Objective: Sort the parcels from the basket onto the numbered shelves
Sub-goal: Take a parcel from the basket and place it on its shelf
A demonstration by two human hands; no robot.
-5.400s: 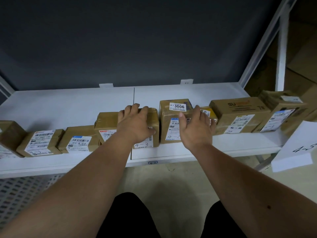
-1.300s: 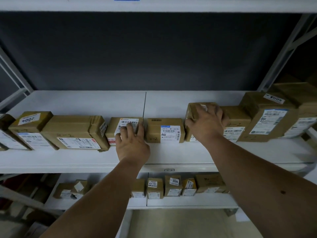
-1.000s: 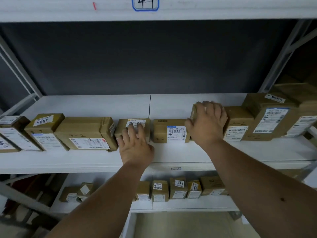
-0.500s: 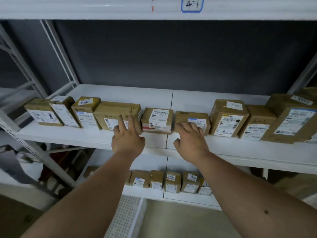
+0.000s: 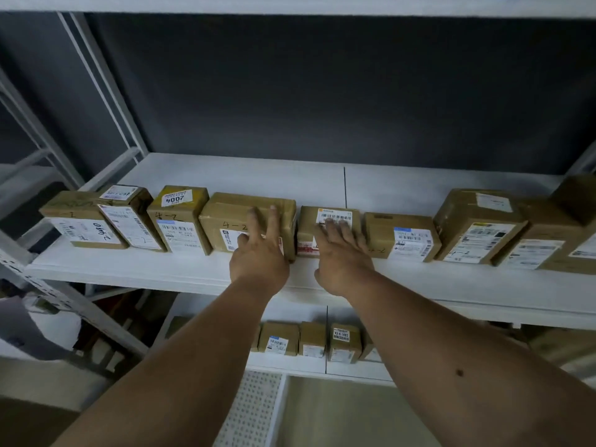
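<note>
A row of brown cardboard parcels stands along the front of a white shelf. My left hand lies with straight fingers against the front of a wide parcel marked 4-2. My right hand rests flat with straight fingers on the small parcel just to its right, over the barcode label. Left of these stand a parcel labelled 4007 and two more parcels. Further parcels continue to the right.
A lower shelf holds several small parcels. White frame posts rise at the left, and a diagonal brace crosses below. A perforated white panel sits at floor level. The back of the upper shelf is bare white surface.
Both hands have shifted left along the row: the left from the small labelled parcel to the wide 4-2 parcel, the right onto the small labelled parcel. The view has panned left.
</note>
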